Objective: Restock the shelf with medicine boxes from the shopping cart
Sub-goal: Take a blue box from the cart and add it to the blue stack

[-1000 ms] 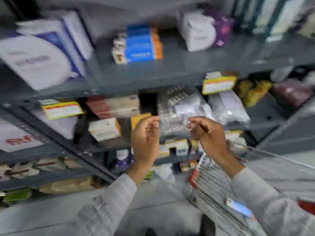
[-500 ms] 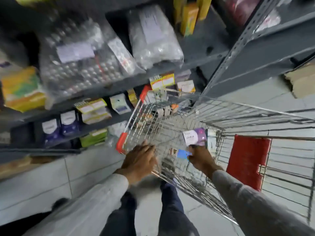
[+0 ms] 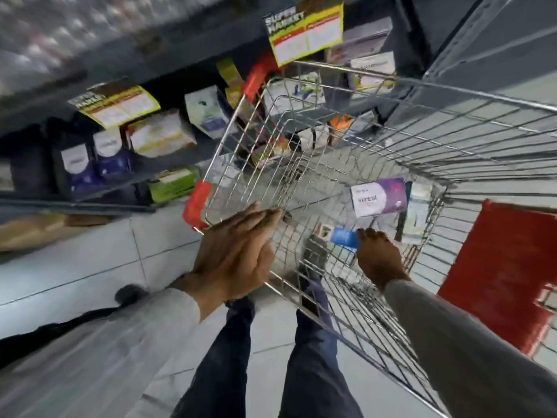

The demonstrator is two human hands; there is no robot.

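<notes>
A wire shopping cart stands in front of me beside the grey shelf. In its basket lie a purple and white medicine box, a small blue box and a pale box against the right wall. My right hand reaches down into the basket, its fingertips closed over the right end of the blue box. My left hand lies flat on the cart's near rim, fingers straight and together, holding nothing.
The lower shelves at left hold more boxes and yellow price tags. Red corner guards mark the cart's left side; a red flap is at right. My legs stand on the tiled floor below.
The view swung from the upper shelves down to the cart. Both hands dropped from the shelf: the left onto the cart rim, the right into the basket onto the blue box.
</notes>
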